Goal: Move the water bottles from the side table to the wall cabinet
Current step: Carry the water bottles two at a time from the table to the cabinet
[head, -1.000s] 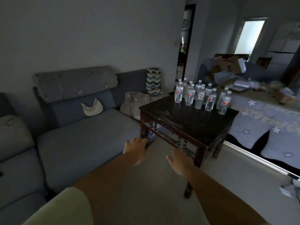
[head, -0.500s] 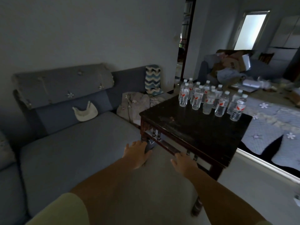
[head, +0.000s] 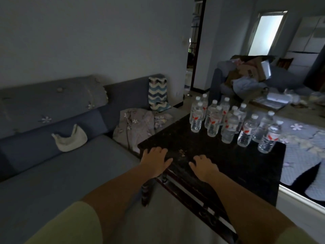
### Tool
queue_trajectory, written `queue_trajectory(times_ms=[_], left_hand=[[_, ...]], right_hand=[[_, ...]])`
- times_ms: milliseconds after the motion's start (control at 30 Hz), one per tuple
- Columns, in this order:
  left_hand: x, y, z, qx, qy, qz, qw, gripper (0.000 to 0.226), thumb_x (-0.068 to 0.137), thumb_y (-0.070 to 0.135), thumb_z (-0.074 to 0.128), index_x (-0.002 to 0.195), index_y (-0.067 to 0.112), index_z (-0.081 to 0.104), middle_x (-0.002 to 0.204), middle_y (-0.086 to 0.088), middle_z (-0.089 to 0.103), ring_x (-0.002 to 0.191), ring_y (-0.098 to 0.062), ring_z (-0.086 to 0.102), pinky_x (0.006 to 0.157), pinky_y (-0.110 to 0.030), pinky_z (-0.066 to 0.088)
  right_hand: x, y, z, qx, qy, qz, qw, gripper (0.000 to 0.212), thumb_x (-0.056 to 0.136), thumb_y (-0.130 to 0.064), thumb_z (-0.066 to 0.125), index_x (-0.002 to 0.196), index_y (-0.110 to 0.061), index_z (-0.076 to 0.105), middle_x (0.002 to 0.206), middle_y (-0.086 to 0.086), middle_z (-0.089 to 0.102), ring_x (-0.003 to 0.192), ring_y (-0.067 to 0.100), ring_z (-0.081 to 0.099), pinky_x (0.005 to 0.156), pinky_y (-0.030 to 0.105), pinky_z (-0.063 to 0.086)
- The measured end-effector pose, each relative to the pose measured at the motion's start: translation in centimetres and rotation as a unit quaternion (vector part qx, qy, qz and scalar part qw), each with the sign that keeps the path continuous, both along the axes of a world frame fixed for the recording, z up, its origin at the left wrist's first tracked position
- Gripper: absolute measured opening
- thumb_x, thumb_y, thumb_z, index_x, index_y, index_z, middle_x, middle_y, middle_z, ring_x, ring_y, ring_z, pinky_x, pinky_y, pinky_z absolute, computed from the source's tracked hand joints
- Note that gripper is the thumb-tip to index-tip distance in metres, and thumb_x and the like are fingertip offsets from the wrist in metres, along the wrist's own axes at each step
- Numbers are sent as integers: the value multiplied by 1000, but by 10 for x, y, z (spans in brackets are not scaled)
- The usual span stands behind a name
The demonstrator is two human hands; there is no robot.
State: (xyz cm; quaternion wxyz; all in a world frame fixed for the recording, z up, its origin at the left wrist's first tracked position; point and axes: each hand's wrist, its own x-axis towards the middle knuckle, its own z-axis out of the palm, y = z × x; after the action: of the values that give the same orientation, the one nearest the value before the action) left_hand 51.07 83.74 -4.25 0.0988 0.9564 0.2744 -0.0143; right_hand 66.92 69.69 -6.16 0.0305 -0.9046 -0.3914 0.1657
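Both hands [head: 179,162] empty — water bottles [head: 230,122] well beyond, upright.

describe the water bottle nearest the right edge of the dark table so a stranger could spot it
Find the dark wooden side table between the blue sofa and the flowered quilt. A cluster of clear bottles stands along its far side. The rightmost bottle stands at the end of the front row, closest to the quilt, with no bottle to its right.
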Motion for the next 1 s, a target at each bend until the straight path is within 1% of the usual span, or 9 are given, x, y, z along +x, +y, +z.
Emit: queue_trajectory(times_ms=[133,267,433,533,633,733,833,1000], left_hand=[[31,38,-17,-35,17,-2,999,55,99,54,29,143,21,34,145,-7,39,135,-29,35,114,-49,24],[74,88,-29,-27,14,-21,999,57,99,53,30,144,18,34,144,-9,41,133,-31,38,112,-50,27],[151,147,-41,-17,-24,-74,997,57,98,53,33,142,16,39,141,-10,46,129,-28,44,108,-47,35],[194,176,-38,-24,-5,-112,993,57,98,53,33,142,17,37,142,-9,44,129,-28,43,108,-46,35],[231,203,-39,-28,-5,-154,988,60,97,55,33,143,17,35,141,-10,45,127,-28,45,104,-44,39],[259,217,-53,-80,9,-161,984,61,97,55,37,145,17,33,142,-11,43,126,-28,45,103,-44,41],[281,216,-71,-134,39,-163,977,64,95,54,42,146,16,30,143,-11,42,127,-28,44,103,-44,41],[325,210,-88,-200,35,-170,964,70,93,51,50,148,14,26,147,-11,38,131,-28,42,105,-44,40]], right_hand=[[28,28,-12,-8,3,1,1000,52,101,-49,28,143,-18,35,146,11,35,130,31,40,105,49,38],[60,57,-25,-11,10,-10,1000,52,101,-49,28,142,-17,35,146,11,35,130,32,41,105,49,39],[116,87,-34,-5,-4,-103,995,52,101,-49,29,141,-17,37,144,11,37,128,33,43,102,49,40],[143,104,-32,2,-3,-170,985,52,101,-49,30,141,-16,37,143,11,38,127,34,43,102,49,40],[161,122,-31,32,-5,-213,977,52,101,-47,32,142,-15,36,144,12,38,128,34,43,103,49,40],[165,133,-44,35,24,-233,972,56,101,-47,33,147,-14,31,147,13,35,130,34,42,104,48,40],[174,135,-62,45,47,-258,964,56,101,-45,36,146,-13,31,147,13,36,130,33,43,105,46,40],[219,138,-75,82,69,-305,946,58,100,-41,42,146,-9,30,147,15,37,131,34,43,107,44,39]])
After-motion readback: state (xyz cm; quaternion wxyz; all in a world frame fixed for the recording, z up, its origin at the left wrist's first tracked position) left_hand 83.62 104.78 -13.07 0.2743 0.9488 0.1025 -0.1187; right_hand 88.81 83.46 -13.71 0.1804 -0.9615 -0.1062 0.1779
